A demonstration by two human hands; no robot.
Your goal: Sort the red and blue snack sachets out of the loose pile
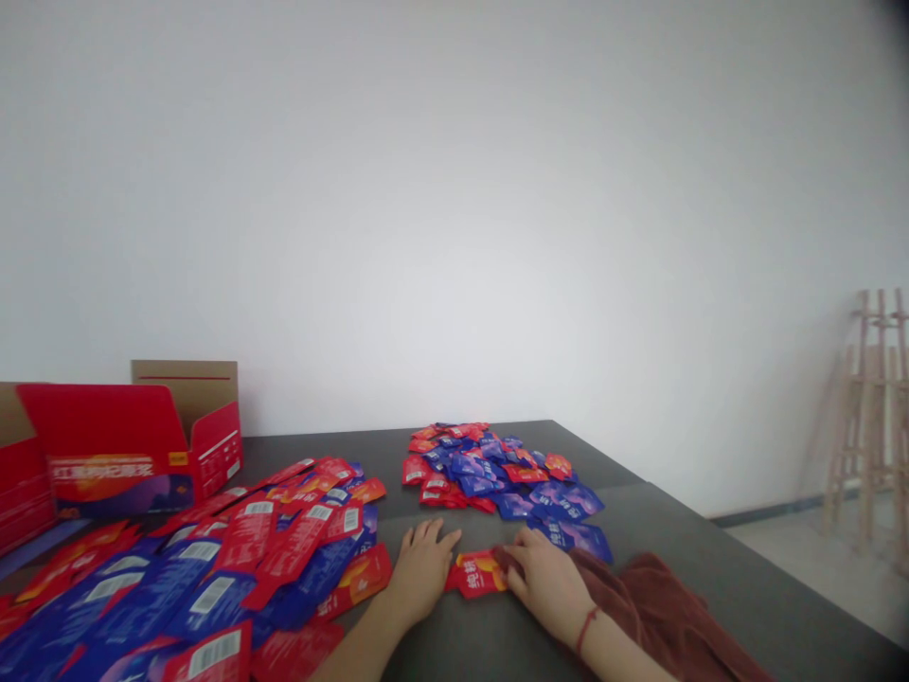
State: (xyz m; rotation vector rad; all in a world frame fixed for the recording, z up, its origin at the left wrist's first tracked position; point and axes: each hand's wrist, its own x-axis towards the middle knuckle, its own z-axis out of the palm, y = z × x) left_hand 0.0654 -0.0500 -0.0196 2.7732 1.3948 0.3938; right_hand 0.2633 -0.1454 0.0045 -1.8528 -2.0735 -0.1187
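On a dark table (469, 649), our left hand (424, 576) lies beside a red packet (480, 575); our right hand (550, 580) holds a brown cloth (664, 611) at its right end. Packet heaps fill the left (213, 601) and far side (487, 469).

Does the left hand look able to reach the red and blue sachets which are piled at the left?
Probably yes: the left hand seems free and is close beside the left sachet pile, with nothing visible blocking the way.
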